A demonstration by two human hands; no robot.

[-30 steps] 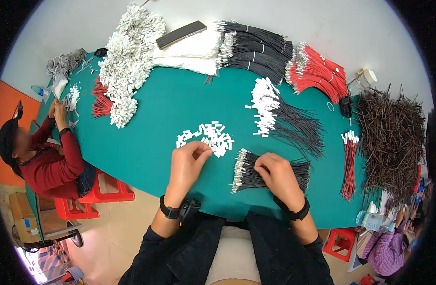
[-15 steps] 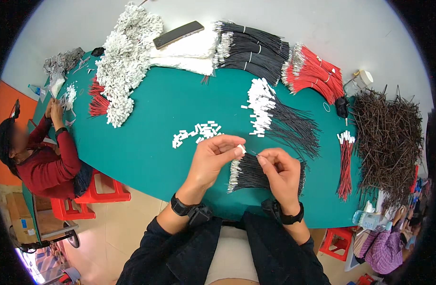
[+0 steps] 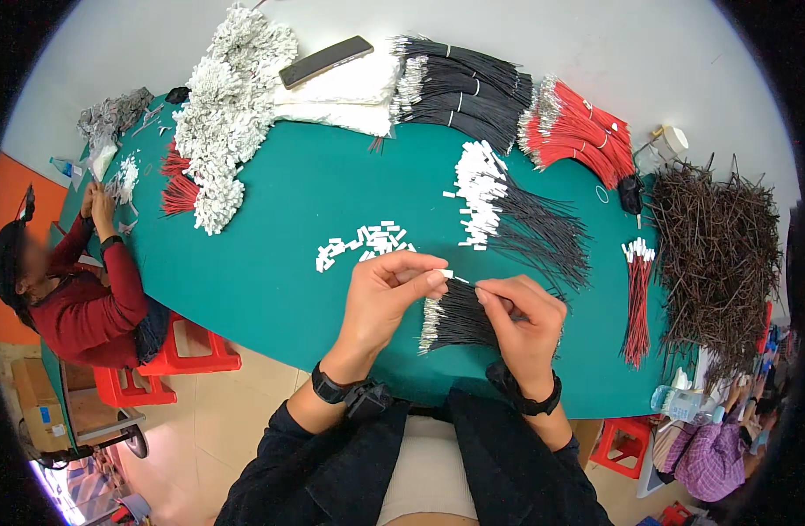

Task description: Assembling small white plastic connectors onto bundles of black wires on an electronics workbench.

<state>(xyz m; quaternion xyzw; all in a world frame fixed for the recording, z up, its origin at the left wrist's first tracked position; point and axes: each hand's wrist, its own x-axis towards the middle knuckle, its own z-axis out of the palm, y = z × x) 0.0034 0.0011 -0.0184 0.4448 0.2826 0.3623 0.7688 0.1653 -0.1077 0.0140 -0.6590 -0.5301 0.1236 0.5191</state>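
Note:
Between thumb and fingertips, my left hand (image 3: 381, 298) pinches a small white connector housing (image 3: 445, 273). My right hand (image 3: 527, 320) is closed on a thin black wire (image 3: 469, 282), whose tip points at the housing; I cannot tell whether the two touch. Below both hands lies a bundle of black wires (image 3: 459, 320) with metallic ends, partly covered by the right hand. Loose white housings (image 3: 376, 235) are scattered beyond my left hand. Farther off, a fanned pile of black wires (image 3: 543, 228) carries white housings (image 3: 480, 193) on its left ends.
Black wire bundles (image 3: 468, 88) and red ones (image 3: 578, 131) line the far side. A phone (image 3: 326, 61) rests on white bags (image 3: 341, 110), beside a white heap (image 3: 223, 114). Right are red wires (image 3: 637, 307) and a brown wire pile (image 3: 716, 263). A co-worker (image 3: 87, 298) sits left.
The wire and the white housing have come closer together and more in line. My right hand has turned slightly, while my left has shifted a little to the left.

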